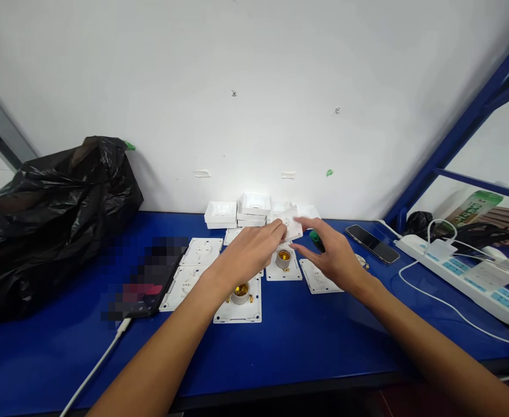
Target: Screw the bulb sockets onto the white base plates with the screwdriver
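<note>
My left hand (249,251) reaches forward over the blue table (306,347) and pinches a small white square plate (290,223) at its left edge, lifted above the table. My right hand (330,252) is beside it, fingers spread toward the plate's right edge, with a green-handled tool (316,240) tucked under the palm. Below the hands stand two white plates with brass-lined lamp sockets (283,259) (240,292). Flat white cover plates (202,251) lie to the left, another (317,280) under my right wrist.
White square boxes (254,207) are stacked against the wall. A black plastic bag (46,220) fills the left side. A phone on a white cable (150,289) lies at left, another phone (371,243) at right, next to a white power strip (467,281) with cords.
</note>
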Available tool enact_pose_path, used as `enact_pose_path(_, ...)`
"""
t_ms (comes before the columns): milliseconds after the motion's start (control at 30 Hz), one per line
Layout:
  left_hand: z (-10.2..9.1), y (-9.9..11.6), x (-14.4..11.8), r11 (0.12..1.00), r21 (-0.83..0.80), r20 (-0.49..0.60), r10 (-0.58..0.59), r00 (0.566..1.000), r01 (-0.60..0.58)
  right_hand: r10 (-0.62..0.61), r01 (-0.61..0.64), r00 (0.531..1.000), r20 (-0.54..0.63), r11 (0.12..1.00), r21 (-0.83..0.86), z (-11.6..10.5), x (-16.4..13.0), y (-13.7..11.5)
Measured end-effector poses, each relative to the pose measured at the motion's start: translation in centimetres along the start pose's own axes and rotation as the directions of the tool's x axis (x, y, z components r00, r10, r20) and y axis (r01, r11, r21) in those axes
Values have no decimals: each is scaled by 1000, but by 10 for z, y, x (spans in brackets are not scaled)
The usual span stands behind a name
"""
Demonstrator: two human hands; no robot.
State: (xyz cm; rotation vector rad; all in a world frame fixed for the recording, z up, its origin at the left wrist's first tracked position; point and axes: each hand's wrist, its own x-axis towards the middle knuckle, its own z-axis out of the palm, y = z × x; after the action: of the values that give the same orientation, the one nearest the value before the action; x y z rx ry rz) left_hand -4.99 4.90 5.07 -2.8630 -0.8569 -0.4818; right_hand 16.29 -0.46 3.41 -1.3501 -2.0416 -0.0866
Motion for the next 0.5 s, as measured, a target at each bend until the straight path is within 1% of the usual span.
enact_pose_path(67, 0, 2, 0, 1000, -20, 14, 8, 1000, -8, -61, 61, 998, 17, 998, 26, 0, -1, -1)
enact_pose_path(100, -1, 3, -1, 998, -66, 18, 3, 1000, -1, -62, 61, 998, 18, 997, 50, -1, 0, 0)
enact_pose_path(133, -2, 2, -1, 991, -136, 18, -8, 1000, 10, -39, 38, 999, 13, 996, 82, -3, 0, 0)
enact_pose_path(200, -4, -1, -2, 945, -324, 6, -53, 999, 52, 54, -58, 998, 29, 983, 172, -9, 1, 1)
enact_pose_path(267, -6, -7, -2, 875, -475, 1, -110, 994, 97, 152, -174, 983, 106, 954, 243, -20, -1, 1)
enact_pose_path(300, -6, -10, -2, 849, -516, -1, -138, 990, 118, 153, -203, 970, 188, 938, 282, -26, -4, 0)
enact_pose_path(333, -6, -13, -2, 835, -532, 0, -165, 986, 139, 151, -229, 955, 256, 922, 311, -31, -8, -1)
enact_pose_path(400, -3, -18, -3, 846, -503, 6, -200, 980, 176, 154, -310, 902, 403, 882, 356, -41, -20, -6)
enact_pose_path(467, 1, -20, -4, 882, -432, 28, -193, 981, 186, 149, -402, 814, 562, 842, 359, -45, -35, -13)
enact_pose_path(500, 4, -20, -5, 899, -399, 48, -175, 983, 180, 137, -426, 777, 614, 833, 353, -46, -42, -17)
